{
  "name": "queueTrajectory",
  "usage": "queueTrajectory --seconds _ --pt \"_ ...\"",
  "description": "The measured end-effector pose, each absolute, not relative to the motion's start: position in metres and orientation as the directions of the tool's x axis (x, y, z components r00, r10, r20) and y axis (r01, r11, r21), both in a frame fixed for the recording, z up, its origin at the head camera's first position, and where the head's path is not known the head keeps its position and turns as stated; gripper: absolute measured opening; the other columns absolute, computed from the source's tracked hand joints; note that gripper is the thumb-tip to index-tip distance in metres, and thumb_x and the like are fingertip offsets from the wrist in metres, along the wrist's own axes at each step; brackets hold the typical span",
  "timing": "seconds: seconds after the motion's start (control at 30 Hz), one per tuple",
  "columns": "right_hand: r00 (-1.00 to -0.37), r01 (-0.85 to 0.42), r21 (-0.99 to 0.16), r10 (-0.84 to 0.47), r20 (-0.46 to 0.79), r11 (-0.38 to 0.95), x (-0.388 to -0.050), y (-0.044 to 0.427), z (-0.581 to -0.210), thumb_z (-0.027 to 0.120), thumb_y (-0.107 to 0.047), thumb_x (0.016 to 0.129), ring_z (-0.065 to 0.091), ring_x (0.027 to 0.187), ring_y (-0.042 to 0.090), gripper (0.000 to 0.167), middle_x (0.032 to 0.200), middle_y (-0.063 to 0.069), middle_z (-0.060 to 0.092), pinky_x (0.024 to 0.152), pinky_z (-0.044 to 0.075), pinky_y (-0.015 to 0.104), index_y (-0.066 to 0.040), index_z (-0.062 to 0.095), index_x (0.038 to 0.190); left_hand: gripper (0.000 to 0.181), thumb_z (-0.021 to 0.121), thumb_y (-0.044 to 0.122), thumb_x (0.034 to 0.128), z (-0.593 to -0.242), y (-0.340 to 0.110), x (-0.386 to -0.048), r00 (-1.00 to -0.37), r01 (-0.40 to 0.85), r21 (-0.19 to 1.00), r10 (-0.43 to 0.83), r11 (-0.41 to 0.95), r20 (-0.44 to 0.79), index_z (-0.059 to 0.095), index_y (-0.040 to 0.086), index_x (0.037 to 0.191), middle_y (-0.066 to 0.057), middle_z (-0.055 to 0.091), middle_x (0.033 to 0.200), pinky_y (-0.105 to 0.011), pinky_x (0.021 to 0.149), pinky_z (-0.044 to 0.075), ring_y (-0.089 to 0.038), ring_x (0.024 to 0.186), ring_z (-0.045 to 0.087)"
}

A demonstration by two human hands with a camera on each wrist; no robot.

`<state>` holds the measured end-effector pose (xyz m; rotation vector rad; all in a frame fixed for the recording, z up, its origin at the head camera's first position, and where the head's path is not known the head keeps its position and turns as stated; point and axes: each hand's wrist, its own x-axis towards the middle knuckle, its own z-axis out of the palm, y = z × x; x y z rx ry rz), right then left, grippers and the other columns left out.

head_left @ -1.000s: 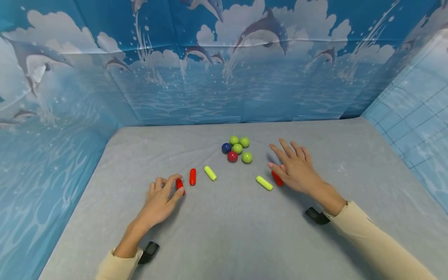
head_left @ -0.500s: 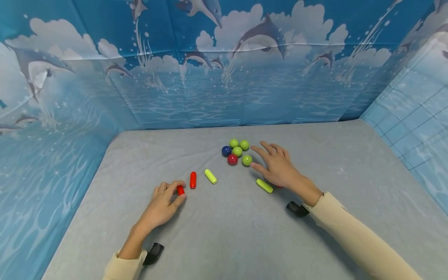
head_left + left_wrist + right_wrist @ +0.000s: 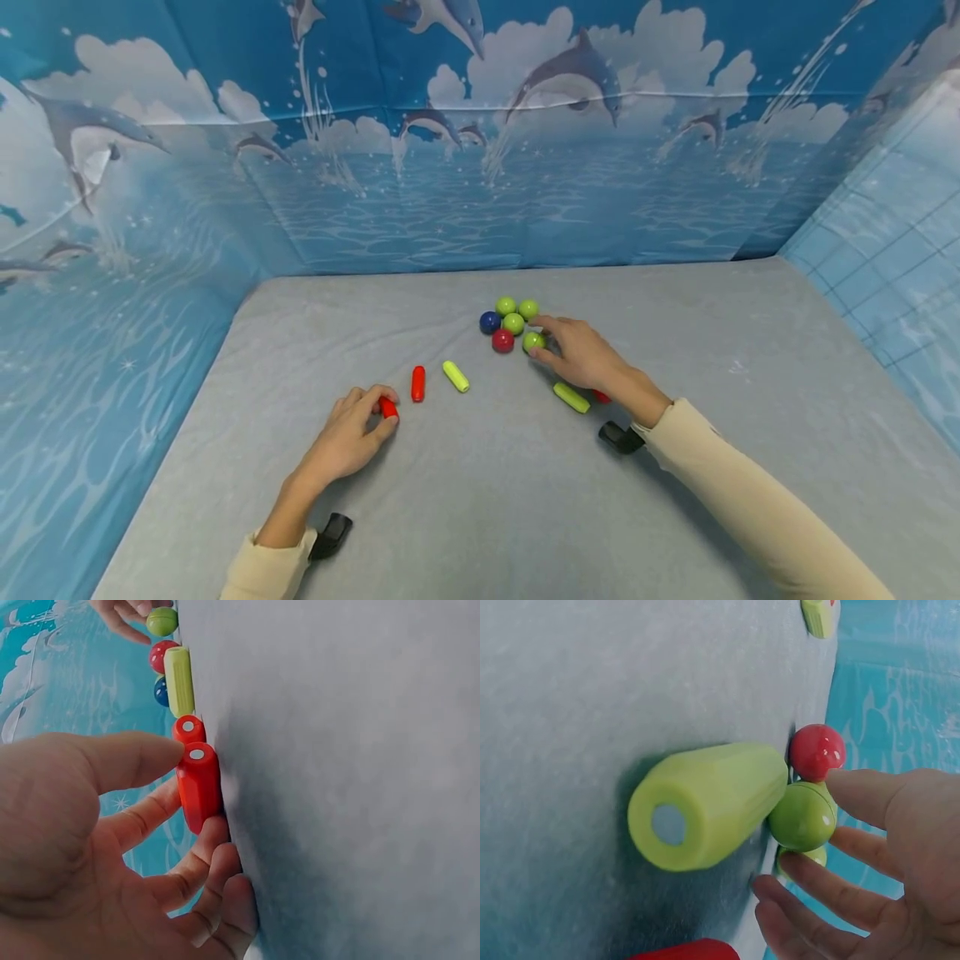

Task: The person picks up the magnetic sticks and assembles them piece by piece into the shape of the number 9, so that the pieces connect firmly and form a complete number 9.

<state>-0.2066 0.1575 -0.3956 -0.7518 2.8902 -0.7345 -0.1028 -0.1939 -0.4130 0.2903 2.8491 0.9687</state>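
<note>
My left hand (image 3: 351,433) pinches a short red building stick (image 3: 199,787) between thumb and fingers at the left of the table. The stick has a pale round disc in its end. A second red stick (image 3: 417,384) and a yellow-green stick (image 3: 456,377) lie to its right. My right hand (image 3: 581,354) reaches over a green ball (image 3: 533,341), thumb and index finger on either side with a gap; firm contact cannot be made out. Another yellow-green stick (image 3: 709,806) lies just in front of that hand. Under the wrist a red piece (image 3: 602,397) is mostly hidden.
Beside the right hand's ball sit a red ball (image 3: 502,340), a blue ball (image 3: 490,322) and several more green balls (image 3: 513,324). All rest on a grey cloth-covered table (image 3: 465,500). A dolphin-print curtain (image 3: 450,200) stands along the back and sides.
My right hand has moved left from above the red piece to the nearest green ball, and its fingers have drawn closer together. The left hand stays at the red stick, its fingers closing in.
</note>
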Motion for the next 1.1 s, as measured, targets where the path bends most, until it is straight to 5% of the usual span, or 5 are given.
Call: queueTrajectory --seconds 0.13,0.57,0.77,1.1 --pt "-0.875 -0.440 -0.460 -0.483 0.028 0.771 -0.210 0.155 -0.396 0.067 -0.023 0.097 0.063 0.089 0.024 0.046 0.113 0.015 0.070 0.083 0.052 0.046 -0.001 0.058 0.136 0.017 0.063 0.012 0.0959 -0.411 -0.195 -0.105 -0.972 0.145 0.608 0.228 0.781 -0.061 0.062 0.015 0.113 -0.004 0.054 0.097 -0.035 0.081 0.037 -0.019 0.091 0.047" --pt "-0.876 -0.427 -0.509 -0.482 0.028 0.747 -0.212 0.156 -0.395 0.067 -0.018 0.098 0.070 0.098 0.026 0.038 0.116 0.017 0.071 0.082 0.057 0.042 0.000 0.062 0.131 0.013 0.067 0.011 0.0952 -0.403 -0.199 -0.113 -0.952 0.160 0.618 0.285 0.770 -0.110 0.061 0.012 0.107 -0.003 0.056 0.094 -0.031 0.073 0.040 -0.017 0.083 0.049" --pt "-0.861 -0.428 -0.590 -0.506 0.038 0.684 -0.194 0.159 -0.386 0.070 -0.013 0.094 0.070 0.097 0.025 0.037 0.125 0.014 0.068 0.083 0.058 0.041 -0.002 0.064 0.130 0.013 0.066 0.009 0.0953 -0.403 -0.198 -0.112 -0.951 0.152 0.623 0.286 0.767 -0.121 0.061 0.013 0.107 -0.003 0.056 0.093 -0.032 0.072 0.040 -0.017 0.083 0.049" --pt "-0.836 -0.453 -0.622 -0.547 0.047 0.639 -0.161 0.161 -0.378 0.078 -0.009 0.085 0.068 0.092 0.018 0.033 0.114 0.004 0.070 0.080 0.057 0.039 -0.009 0.070 0.117 0.016 0.063 0.004 0.0946 -0.400 -0.199 -0.109 -0.945 0.145 0.636 0.296 0.758 -0.137 0.061 0.013 0.108 -0.004 0.056 0.092 -0.032 0.071 0.041 -0.016 0.083 0.048"
